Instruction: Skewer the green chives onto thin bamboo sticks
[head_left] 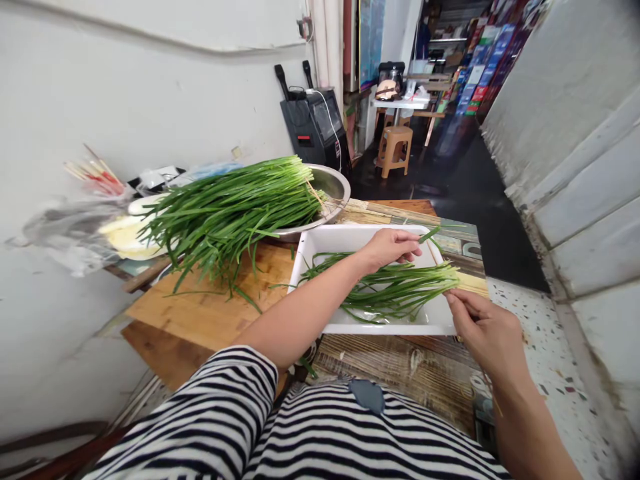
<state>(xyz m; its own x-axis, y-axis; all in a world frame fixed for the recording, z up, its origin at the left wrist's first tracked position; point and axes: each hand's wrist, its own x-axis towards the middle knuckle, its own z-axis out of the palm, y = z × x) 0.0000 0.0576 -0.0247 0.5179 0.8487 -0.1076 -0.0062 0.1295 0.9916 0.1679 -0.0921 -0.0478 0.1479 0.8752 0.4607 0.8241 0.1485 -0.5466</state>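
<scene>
A white plastic tray (390,329) lies before me with a loose bunch of green garlic chives (395,287) in it, pale stem ends toward the right rim. Over the tray, my left hand (393,248) is closed in a pinch, and a short chive leaf (429,235) sticks out from its fingertips. My right hand (487,330) is at the tray's right edge, thumb and forefinger pinched together at the chives' stem ends. To the left, a big pile of chives (240,200) rests across a metal bowl (336,187), its leaves hanging over a wooden board (200,307).
Plastic bags (65,227) and wooden skewers (97,173) lie by the left wall. Behind the bowl stands a black speaker (315,130). Farther off are a brown stool (394,152), a small white table (400,104) and stacked boxes (485,70). A wall borders the right side.
</scene>
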